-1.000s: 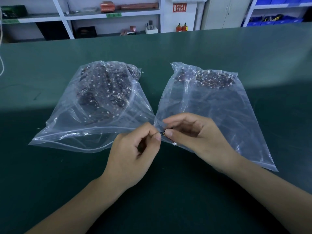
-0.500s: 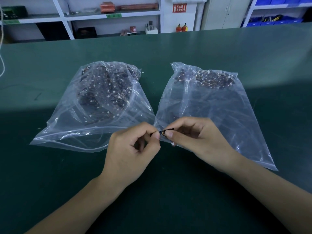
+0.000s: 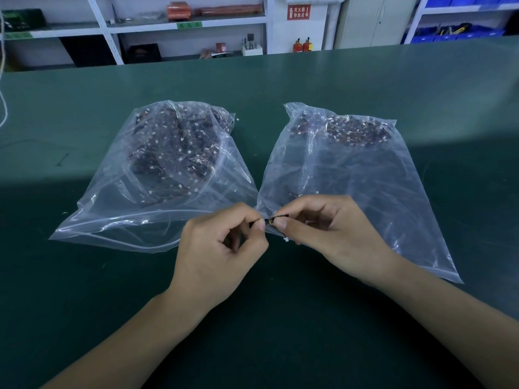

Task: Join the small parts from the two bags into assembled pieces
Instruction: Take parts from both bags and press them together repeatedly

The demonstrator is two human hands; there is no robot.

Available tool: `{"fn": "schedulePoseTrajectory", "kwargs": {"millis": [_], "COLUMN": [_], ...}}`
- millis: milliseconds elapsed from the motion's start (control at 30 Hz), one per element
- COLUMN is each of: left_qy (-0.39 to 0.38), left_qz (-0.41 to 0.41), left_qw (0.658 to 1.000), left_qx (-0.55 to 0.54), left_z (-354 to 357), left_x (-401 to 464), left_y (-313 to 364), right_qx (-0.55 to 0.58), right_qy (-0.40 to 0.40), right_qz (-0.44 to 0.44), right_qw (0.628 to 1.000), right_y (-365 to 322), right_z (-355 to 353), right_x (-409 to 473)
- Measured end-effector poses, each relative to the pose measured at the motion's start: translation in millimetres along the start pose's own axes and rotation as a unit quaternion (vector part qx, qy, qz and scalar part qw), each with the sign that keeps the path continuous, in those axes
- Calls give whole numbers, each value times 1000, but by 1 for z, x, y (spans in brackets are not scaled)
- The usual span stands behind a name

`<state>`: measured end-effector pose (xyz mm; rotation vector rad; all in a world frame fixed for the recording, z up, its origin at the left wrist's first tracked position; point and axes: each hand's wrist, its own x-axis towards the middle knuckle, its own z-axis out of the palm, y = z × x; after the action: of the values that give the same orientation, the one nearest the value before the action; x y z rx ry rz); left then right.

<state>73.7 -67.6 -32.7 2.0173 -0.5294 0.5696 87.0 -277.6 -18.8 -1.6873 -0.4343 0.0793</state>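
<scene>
Two clear plastic bags lie on the green table. The left bag [image 3: 157, 192] holds a heap of small dark wired parts with white plugs. The right bag [image 3: 362, 175] holds a smaller heap at its far end. In front of the bags, my left hand [image 3: 222, 248] pinches a tiny dark part between thumb and forefinger. My right hand [image 3: 328, 231] pinches a small black part [image 3: 276, 219] with orange wires. The two parts meet tip to tip between my hands. A white plug [image 3: 286, 239] hangs just below them.
The green table [image 3: 280, 318] stretches wide on all sides of the bags. A white cord [image 3: 3, 108] hangs at the far left edge. Shelves with boxes and two red extinguishers [image 3: 302, 45] stand behind the table.
Both hands drew a little closer together and the two small parts now touch; my left fingers curled tighter. The bags have not moved.
</scene>
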Motion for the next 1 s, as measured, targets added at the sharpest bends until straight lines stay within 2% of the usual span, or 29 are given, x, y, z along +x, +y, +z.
{"fn": "schedulePoseTrajectory", "kwargs": {"millis": [433, 700, 800, 900, 1000], "left_qy": [-5, 1, 7, 27, 48], "left_qz": [-1, 2, -2, 0, 4], "left_qw": [1000, 1000, 1000, 1000, 999], "left_qx": [2, -3, -5, 2, -2], "left_z": [0, 0, -1, -5, -10], "left_x": [-1, -1, 0, 2, 5], "left_y": [-3, -4, -7, -11, -12], "right_qx": [-15, -50, -180, -363, -406], "right_qy": [-8, 18, 28, -9, -37], "right_qz": [-9, -51, -97, -142, -152], "right_qw": [1000, 997, 978, 921, 901], "right_y": [2, 3, 5, 4, 4], "right_z": [-3, -10, -21, -33, -40], "right_x": [1, 5, 7, 8, 9]}}
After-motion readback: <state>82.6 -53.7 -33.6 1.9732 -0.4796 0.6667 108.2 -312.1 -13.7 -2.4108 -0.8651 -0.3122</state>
